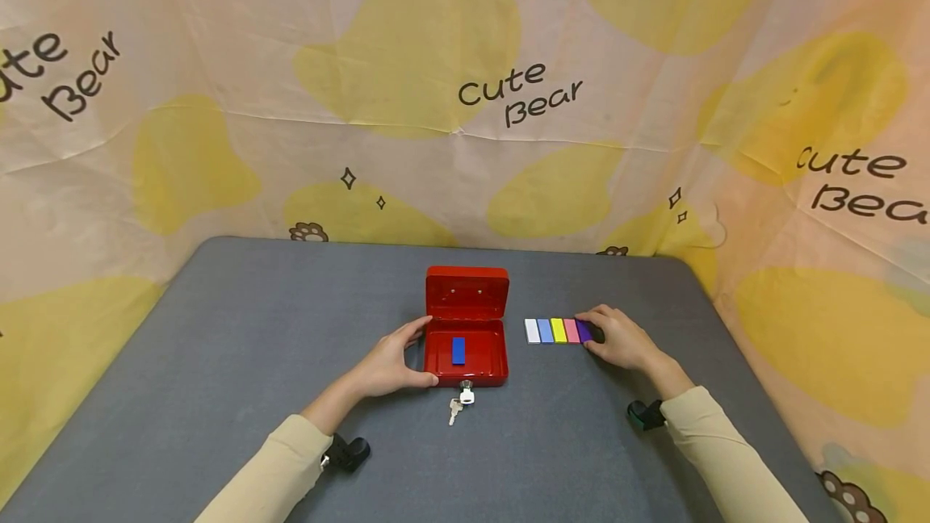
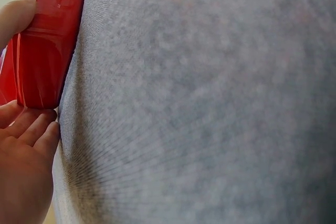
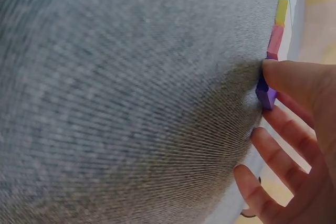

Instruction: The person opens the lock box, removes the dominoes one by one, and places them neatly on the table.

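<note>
A small red cash box [image 1: 503,355] stands on the table with its lid raised. Flat inside it lies a blue block [image 1: 458,351]. My left hand [image 1: 388,363] grips the box's left side, thumb on the front corner and fingers farther back; the left wrist view shows the thumb and fingers against the red metal [image 2: 47,61]. To the right of the box is a row of coloured blocks: white [image 1: 533,331], light blue [image 1: 546,331], yellow [image 1: 559,330], pink [image 1: 571,331] and purple [image 1: 584,332]. At its right end, my right hand [image 1: 621,339] pinches the purple block between thumb and index finger.
Two keys [image 1: 455,410] hang at the front lock of the box, one in it. Grey cloth covers the table [image 1: 291,305]. A patterned yellow and cream curtain [image 1: 407,39] rises behind the table and along its sides.
</note>
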{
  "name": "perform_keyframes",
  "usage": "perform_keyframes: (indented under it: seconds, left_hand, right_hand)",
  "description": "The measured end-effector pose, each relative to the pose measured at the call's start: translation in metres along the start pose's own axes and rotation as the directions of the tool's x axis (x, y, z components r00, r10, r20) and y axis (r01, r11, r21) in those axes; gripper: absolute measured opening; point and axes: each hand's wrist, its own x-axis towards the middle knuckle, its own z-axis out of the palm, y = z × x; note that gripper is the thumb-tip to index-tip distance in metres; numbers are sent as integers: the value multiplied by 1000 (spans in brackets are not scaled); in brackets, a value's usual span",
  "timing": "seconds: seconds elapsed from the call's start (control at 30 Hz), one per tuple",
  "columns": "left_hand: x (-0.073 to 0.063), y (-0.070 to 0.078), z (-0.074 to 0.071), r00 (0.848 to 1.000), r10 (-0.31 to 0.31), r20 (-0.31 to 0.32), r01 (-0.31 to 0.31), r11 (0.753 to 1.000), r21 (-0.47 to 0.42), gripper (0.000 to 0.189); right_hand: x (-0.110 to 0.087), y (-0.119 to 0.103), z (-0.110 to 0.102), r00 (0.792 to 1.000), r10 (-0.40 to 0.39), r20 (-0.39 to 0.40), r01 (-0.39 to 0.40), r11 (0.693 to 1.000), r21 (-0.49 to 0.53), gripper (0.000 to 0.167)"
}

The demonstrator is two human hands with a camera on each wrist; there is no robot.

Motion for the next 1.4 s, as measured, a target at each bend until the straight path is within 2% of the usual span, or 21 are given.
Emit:
perform_keyframes:
  seconds: [0.2,0.43,0.9,1.4]
  left_hand:
    - [0,0,0,1000,-11,2,11,1000,-5,88]
    - [-1,1,0,1000,-16,-1,16,1000,-5,88]
    - [-1,1,-1,1000,-12,3,12,1000,-5,88]
    - [0,1,0,1000,-5,1,5,1000,-6,88]
  right_hand:
    - [1,-1,-4,1000,-26,15,25,999,24,46]
    - [7,-9,-8,999,-31,-23,32,999,43,39]
    - [24,-39,-11,986,-108,-124,119,990,80,29]
    - [38,-78,-4,983,-132,-124,152,973,171,27]
